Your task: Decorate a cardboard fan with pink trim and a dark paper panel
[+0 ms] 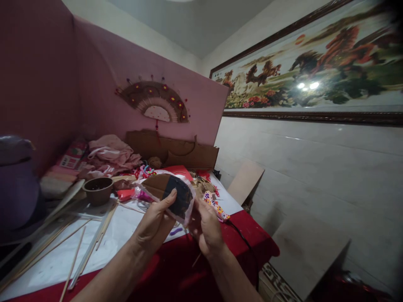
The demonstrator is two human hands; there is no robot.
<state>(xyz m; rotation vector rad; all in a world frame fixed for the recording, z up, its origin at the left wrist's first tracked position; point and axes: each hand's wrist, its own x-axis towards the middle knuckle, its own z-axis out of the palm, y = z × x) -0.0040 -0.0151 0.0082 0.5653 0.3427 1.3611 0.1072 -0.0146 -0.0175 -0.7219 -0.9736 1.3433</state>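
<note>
Above the table's front edge I hold a half-round cardboard piece (157,184), brown on one side and black on the other, with pale thin cloth (191,205) folded round its rim. My left hand (159,214) grips its lower edge, thumb pressed flat on the black part. At the right end, my right hand (206,228) is closed on the cloth edge; its fingertips are partly hidden. A thin stick (197,260) shows below the right hand. Just behind that hand lies a flower-patterned glue gun (216,206) with a black cord.
Bamboo sticks (75,256) and a clear rod lie on white paper (116,239) at left, near a brown bowl (98,191). Craft scraps, red paper (179,171) and pink cloth (113,153) crowd the back. A decorated fan (157,100) hangs on the pink board. Red cloth (252,235) covers the table.
</note>
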